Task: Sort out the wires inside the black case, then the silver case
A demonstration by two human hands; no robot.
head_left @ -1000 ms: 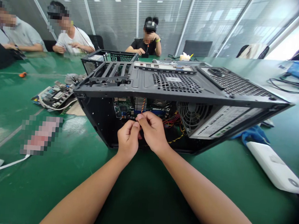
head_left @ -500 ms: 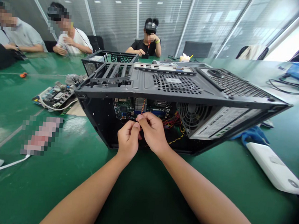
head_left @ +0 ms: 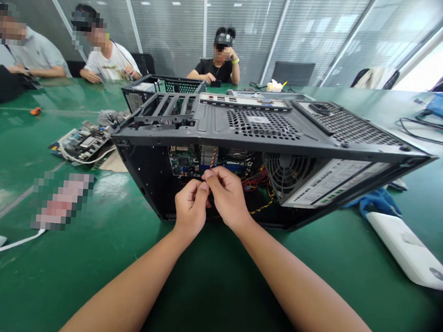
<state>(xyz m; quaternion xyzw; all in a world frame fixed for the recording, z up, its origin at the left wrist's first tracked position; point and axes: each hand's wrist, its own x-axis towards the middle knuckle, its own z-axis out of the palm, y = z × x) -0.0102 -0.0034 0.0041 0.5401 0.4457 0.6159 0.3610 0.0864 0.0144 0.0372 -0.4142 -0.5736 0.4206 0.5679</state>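
A black computer case (head_left: 270,126) lies on its side on the green table (head_left: 216,283), its open side facing me. Inside I see a motherboard (head_left: 185,161), a fan (head_left: 284,172) and red and yellow wires (head_left: 260,182). My left hand (head_left: 190,207) and my right hand (head_left: 227,194) meet at the case opening. Both are closed in a pinch on a twisted orange and black cable (head_left: 213,157) that runs up from the fingertips into the case.
A loose circuit board (head_left: 83,142) with a white cable lies left of the case. A white device (head_left: 408,250) and a blue cloth (head_left: 375,201) lie on the right. Another open black chassis (head_left: 162,87) stands behind. Three people sit along the far side of the table.
My hands have stayed almost still on the cable. The people at the far side have shifted their arms slightly.
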